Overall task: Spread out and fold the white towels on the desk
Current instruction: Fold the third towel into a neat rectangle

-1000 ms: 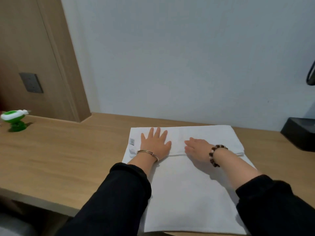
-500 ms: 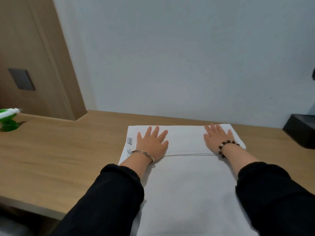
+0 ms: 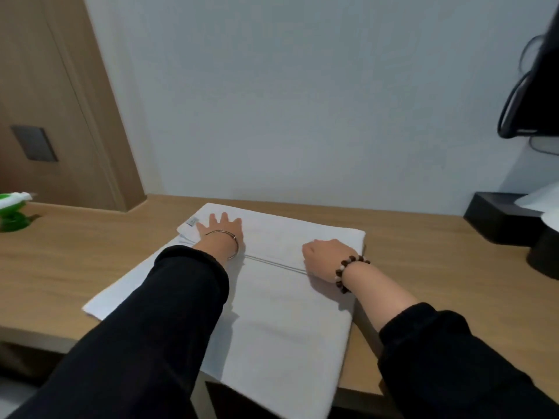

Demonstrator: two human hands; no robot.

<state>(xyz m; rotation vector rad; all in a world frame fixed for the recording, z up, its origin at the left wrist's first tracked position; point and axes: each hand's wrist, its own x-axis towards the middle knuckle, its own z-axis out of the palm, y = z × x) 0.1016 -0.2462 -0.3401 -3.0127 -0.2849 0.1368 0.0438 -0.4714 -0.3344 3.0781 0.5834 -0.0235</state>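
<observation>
Towel (image 3: 287,328) lies beneath left grip (image 3: 222,232) and right grip (image 3: 325,260), on its fold

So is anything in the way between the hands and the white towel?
No, nothing visible is. The left hand lies flat on the white towel, on its folded far strip. The right hand rests at the fold's edge, with its fingers hidden.

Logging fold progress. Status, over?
Left hand flat on towel, far flap folded. Right hand knuckles-up at flap edge, grip unclear. Towel overhangs desk at near edge. Black box apart, right.
</observation>
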